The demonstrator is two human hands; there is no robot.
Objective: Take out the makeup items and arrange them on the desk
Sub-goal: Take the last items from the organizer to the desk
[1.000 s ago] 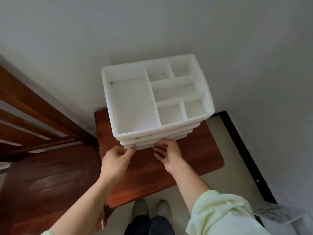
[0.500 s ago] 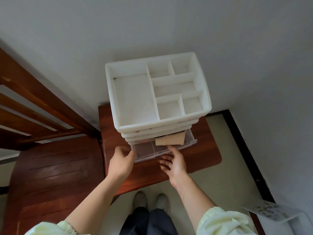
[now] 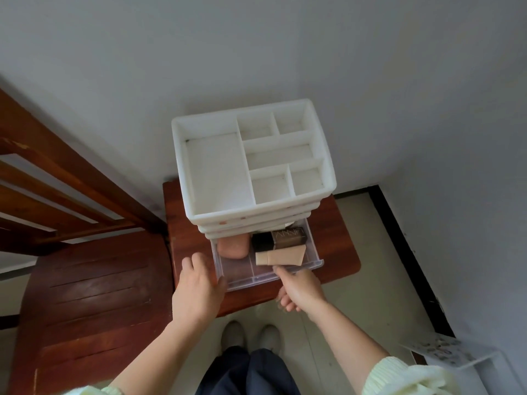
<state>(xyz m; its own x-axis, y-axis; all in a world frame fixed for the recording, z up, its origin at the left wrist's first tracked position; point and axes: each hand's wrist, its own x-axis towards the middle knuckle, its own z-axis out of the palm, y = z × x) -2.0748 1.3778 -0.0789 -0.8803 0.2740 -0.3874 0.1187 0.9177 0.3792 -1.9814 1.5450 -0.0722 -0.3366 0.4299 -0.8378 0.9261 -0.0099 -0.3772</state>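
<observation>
Pinching the near lip of the clear drawer [image 3: 242,276], the right hand [image 3: 301,290] sat just near of the beige tube [image 3: 281,258], lying left-to-right inside; the left hand [image 3: 198,289] held the drawer's left corner, farther off.

grey walls [image 3: 256,52], pale floor [image 3: 370,280], red-brown wooden table [image 3: 338,238] beside a slatted wooden chair [image 3: 94,295].

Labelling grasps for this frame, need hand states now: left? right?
Left hand: grips the clear drawer at its front left corner.
Right hand: pinches the drawer's front rim.
</observation>
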